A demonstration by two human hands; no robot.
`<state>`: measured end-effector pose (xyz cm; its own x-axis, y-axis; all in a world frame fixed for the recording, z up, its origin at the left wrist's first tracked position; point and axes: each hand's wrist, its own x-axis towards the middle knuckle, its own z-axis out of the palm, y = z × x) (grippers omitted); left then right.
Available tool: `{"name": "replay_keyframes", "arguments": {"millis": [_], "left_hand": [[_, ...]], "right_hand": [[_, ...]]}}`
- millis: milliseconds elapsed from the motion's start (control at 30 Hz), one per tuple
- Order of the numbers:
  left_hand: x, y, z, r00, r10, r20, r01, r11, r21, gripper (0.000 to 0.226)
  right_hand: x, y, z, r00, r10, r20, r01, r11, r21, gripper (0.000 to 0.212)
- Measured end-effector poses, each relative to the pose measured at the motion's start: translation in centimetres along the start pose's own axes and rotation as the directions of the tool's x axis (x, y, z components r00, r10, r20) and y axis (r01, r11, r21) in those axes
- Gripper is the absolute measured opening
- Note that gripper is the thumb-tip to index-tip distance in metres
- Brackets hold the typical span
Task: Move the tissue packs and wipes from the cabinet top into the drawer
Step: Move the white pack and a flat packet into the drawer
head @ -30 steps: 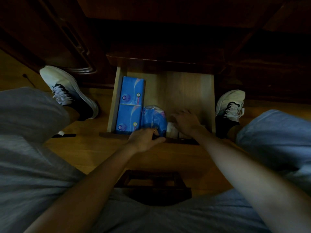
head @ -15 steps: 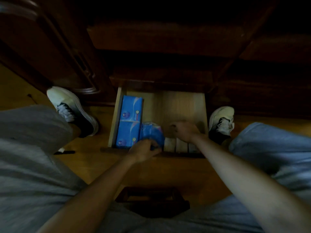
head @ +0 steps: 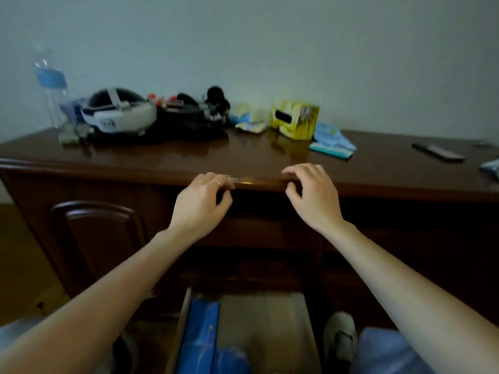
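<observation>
Both hands have come up out of the drawer (head: pixel 183 314) since the earlier frame, where they were down among the packs at its front; the view has also swung up from the floor to the cabinet top (head: pixel 243 155). The left hand (head: pixel 201 203) and the right hand (head: pixel 314 197) now hang in front of the cabinet top's rounded front edge, each grip loose with the fingers lightly curled and nothing in it. A thin ring sits on one finger of the left hand.

The cabinet top is dark, glossy wood that mirrors what stands on it. Toward its back, right of centre, is a boxy yellow tissue box (head: pixel 295 118) with a dark oval slot. Just right of that box lie soft light-blue wipes packs (head: pixel 333 140), flat and crinkled. Left of the box is a small crumpled pale wrapper (head: pixel 251 125), then a heap of black gear (head: pixel 189 117), a white and grey headset (head: pixel 118 113) with a curved band, and a clear plastic bottle (head: pixel 51 85) with a blue label. Far right of the box lies a slim dark remote (head: pixel 437 152).

Below, the open drawer is pale bare wood, with shiny blue tissue packs (head: pixel 201 338) along its left side.
</observation>
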<state>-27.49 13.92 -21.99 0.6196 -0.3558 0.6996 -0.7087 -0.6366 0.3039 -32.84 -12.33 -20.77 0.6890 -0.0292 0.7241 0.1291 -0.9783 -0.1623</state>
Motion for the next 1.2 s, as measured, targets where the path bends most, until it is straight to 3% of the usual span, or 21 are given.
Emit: {"name": "replay_keyframes", "arguments": {"millis": [67, 133, 233, 433, 500, 633, 733, 833, 967, 1200], "left_hand": [[2.9, 0.1, -0.9, 1.0, -0.006, 0.026, 0.003, 0.996, 0.084, 0.022], [4.9, -0.4, -0.8, 0.982, -0.06, 0.18, 0.033, 0.988, 0.149, 0.031], [6.9, -1.2, 0.2, 0.937, -0.127, 0.326, 0.044, 0.968, 0.249, 0.037], [11.8, -2.3, 2.7, 0.958, -0.13, 0.255, 0.033, 0.936, 0.35, 0.041], [13.9, -2.9, 4.1, 0.95, -0.156, 0.27, 0.048, 0.929, 0.367, 0.036], [19.1, -4.2, 8.3, 0.97, -0.119, 0.21, 0.062, 0.963, 0.261, 0.02], [23.9, -5.7, 12.8, 0.973, -0.133, 0.187, 0.095, 0.975, 0.199, 0.038], [29.0, -7.2, 17.8, 0.959, -0.187, 0.214, 0.157, 0.976, 0.151, 0.053], [33.5, -10.7, 23.6, 0.958, -0.218, 0.187, 0.198, 0.973, 0.118, 0.055], [37.3, -15.3, 27.0, 0.917, -0.351, 0.189, 0.34, 0.936, 0.089, 0.043]], "right_hand": [[2.6, 0.9, -0.5, 0.97, 0.127, 0.208, -0.103, 0.987, -0.122, 0.043], [3.3, 1.5, 0.0, 0.896, 0.209, 0.392, -0.139, 0.97, -0.2, 0.057], [3.2, 1.8, 1.1, 0.929, 0.188, 0.318, -0.103, 0.958, -0.266, 0.066], [6.5, 2.8, 2.2, 0.984, 0.078, 0.158, -0.016, 0.934, -0.358, 0.044], [8.5, 3.5, 3.1, 0.979, 0.079, 0.189, -0.002, 0.926, -0.378, 0.035], [13.1, 5.5, 6.1, 0.949, 0.12, 0.29, -0.018, 0.943, -0.332, 0.037], [16.9, 6.5, 9.1, 0.953, 0.094, 0.288, 0.0, 0.95, -0.313, 0.024], [21.3, 7.9, 12.7, 0.918, 0.144, 0.368, -0.033, 0.956, -0.291, 0.042], [25.8, 9.8, 18.3, 0.88, 0.098, 0.465, 0.067, 0.943, -0.325, 0.05], [30.5, 11.1, 23.4, 0.879, 0.071, 0.472, 0.113, 0.93, -0.349, 0.039]]}}
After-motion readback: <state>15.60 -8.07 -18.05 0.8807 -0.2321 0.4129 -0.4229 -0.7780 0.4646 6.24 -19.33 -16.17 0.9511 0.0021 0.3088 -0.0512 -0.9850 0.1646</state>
